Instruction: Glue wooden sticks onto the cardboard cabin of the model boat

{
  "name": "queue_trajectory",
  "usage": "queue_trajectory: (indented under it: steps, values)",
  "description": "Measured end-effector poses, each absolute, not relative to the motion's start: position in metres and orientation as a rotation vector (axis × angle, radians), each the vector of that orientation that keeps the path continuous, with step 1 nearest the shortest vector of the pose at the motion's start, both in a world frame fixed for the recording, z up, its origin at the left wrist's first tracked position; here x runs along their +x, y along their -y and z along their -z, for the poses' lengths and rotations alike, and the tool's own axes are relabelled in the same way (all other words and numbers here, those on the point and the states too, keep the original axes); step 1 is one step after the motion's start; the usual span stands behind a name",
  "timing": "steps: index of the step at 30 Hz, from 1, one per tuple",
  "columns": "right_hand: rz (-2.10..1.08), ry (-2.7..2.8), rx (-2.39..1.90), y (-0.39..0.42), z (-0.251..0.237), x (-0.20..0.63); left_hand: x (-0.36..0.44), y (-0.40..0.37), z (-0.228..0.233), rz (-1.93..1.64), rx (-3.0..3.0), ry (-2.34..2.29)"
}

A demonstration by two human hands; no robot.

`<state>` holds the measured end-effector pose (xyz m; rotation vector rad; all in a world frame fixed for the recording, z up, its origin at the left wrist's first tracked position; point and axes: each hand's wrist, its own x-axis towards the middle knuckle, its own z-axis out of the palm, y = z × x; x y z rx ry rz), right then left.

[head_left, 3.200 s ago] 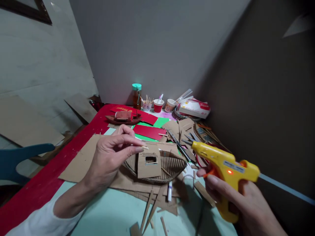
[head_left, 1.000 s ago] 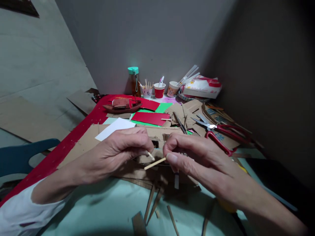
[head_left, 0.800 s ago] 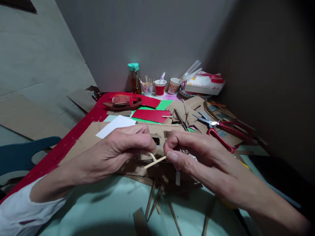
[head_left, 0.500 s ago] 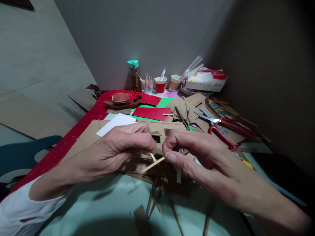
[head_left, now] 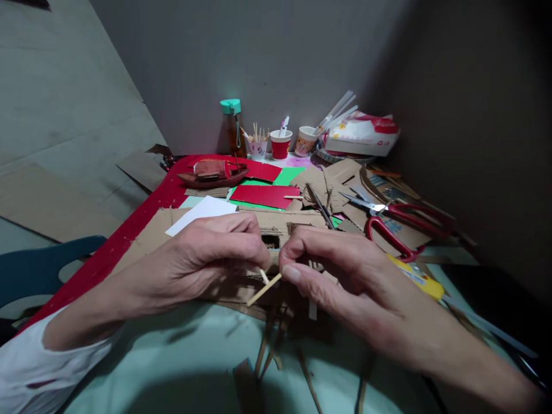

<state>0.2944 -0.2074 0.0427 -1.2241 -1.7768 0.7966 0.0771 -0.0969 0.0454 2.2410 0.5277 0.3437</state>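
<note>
In the middle of the head view my left hand is closed, pinching a short pale wooden stick whose end pokes out under the fingers. My right hand grips a longer thin wooden stick between thumb and index finger. The two sticks meet, one end against the other's side. Behind and below the hands lies a cardboard piece with cut-out openings, partly covered by them. A narrow white strip hangs below my right hand.
Red-handled scissors and a yellow utility knife lie at right, near cardboard scraps. Farther back stand a model boat, a bottle and paper cups. Cardboard strips lie in front.
Both hands appear slightly farther left with the sticks still touching. The view has shifted a little, and more of the yellow utility knife shows beside my right forearm.
</note>
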Motion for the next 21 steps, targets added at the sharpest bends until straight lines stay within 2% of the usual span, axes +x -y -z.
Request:
queue_trajectory:
  steps: [8, 21]
  values:
    - [-0.721, 1.696, -1.254, 0.207, -0.039, 0.292, 0.085, 0.097, -0.057, -0.535, 2.354, -0.369]
    - [-0.579, 1.68, -1.258, 0.208, -0.039, 0.289, 0.089, 0.104, -0.055, -0.625, 2.22, -0.509]
